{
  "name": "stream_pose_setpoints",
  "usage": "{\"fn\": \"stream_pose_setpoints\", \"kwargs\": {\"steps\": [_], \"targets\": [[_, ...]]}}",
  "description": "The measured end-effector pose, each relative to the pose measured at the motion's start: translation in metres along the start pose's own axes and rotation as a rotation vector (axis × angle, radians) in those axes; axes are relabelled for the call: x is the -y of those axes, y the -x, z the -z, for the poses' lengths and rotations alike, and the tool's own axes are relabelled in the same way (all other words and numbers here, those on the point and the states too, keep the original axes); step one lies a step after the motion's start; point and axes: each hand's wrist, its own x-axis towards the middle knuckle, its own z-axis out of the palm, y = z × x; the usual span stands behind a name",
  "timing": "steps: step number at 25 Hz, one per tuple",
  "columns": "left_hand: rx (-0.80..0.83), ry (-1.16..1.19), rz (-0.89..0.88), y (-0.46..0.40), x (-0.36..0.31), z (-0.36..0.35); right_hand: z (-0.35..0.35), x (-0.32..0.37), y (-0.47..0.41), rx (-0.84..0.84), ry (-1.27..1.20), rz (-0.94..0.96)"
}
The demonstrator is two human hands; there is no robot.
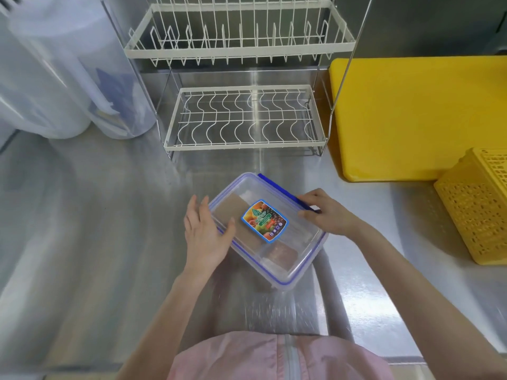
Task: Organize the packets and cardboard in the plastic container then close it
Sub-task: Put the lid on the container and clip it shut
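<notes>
A: Where's the plastic container [299, 259]?
B: Frame centre, on the steel counter [109, 229], turned so its long side runs from 10 to 4 o'clock. The clear lid [274, 193] with blue trim is on top.

A: Contents?
B: Seen through the lid: brown cardboard [233, 215] in the 10 o'clock half, a reddish-brown packet [282, 255] towards 5 o'clock. A fruit sticker [264, 221] sits mid-lid and covers part of the cardboard.

A: Left hand [204, 231]?
B: At the container's 9 o'clock edge. Fingers are straight and loose, lying along the rim, thumb flat on the lid. It's pressing, not wrapping anything.

A: Right hand [325, 212]?
B: At the 2 o'clock long edge, on the blue clip [277, 187]. Fingers curl over the clip's near end, thumb on the lid side, so it pinches the clip. The clip's far end sticks out towards 11 o'clock. Can't tell if it's latched.

A: Other latches?
B: Can't make them out; only the blue seal line is visible around the rim.

A: Surroundings?
B: White wire dish rack [241, 78] at 12 o'clock. Yellow cutting board [411, 119] at 2 o'clock, with a yellow perforated basket [477, 209] at 3 o'clock overlapping its near corner. Translucent plastic tubs [68, 78] at 10 o'clock. Pink garment [260, 357] at 6 o'clock, bottom edge.
</notes>
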Motion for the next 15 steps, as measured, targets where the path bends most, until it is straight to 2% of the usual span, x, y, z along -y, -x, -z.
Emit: {"fn": "stream_pose_setpoints", "kwargs": {"steps": [4,8,12,15], "targets": [[0.109,0.08,0.085,-0.021,0.0,0.004,0.022,0.009,-0.019,0.252,0.155,0.081],[0.254,0.204,0.292,-0.027,0.002,-0.002,0.026,0.017,-0.037,0.339,0.25,0.099],[0.232,0.398,0.411,-0.017,0.004,-0.013,0.018,0.016,-0.043,0.221,0.195,0.111],[0.203,0.423,0.427,-0.017,0.004,-0.015,0.004,0.012,-0.035,0.01,0.117,0.155]]}}
